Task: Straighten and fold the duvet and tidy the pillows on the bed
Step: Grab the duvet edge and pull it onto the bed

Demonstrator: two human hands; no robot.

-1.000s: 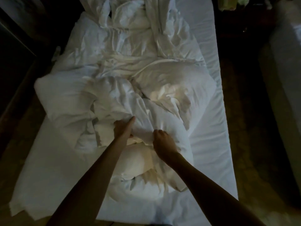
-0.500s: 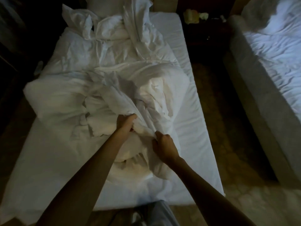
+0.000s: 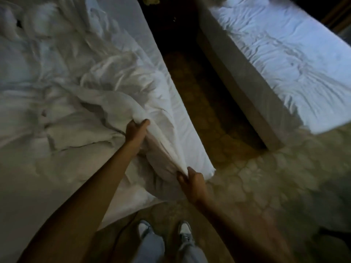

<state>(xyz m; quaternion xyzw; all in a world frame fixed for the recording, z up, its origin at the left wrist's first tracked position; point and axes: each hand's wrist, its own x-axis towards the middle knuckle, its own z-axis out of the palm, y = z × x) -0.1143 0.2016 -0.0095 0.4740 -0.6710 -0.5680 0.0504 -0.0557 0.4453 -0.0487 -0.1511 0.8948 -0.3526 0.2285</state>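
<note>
Fingers of the left hand are curling round a thick fold of the white duvet, thumb pressing on top, so the cloth is bunching up out of the grip. Fingers of the right hand are pinching the same duvet's edge nearer the person, and a taut ridge of cloth is running straight between the two grips. Beyond the left fingers the rest of the duvet is lying crumpled in heaps, spreading over the bed toward its blurred far end. Just outside the right fingers the bed's near corner is showing bare sheet. Below both hands, two pale shoes are standing on patterned carpet. Farther out past the right hand, across a dark aisle, a second bed is lying under a rumpled white sheet.
</note>
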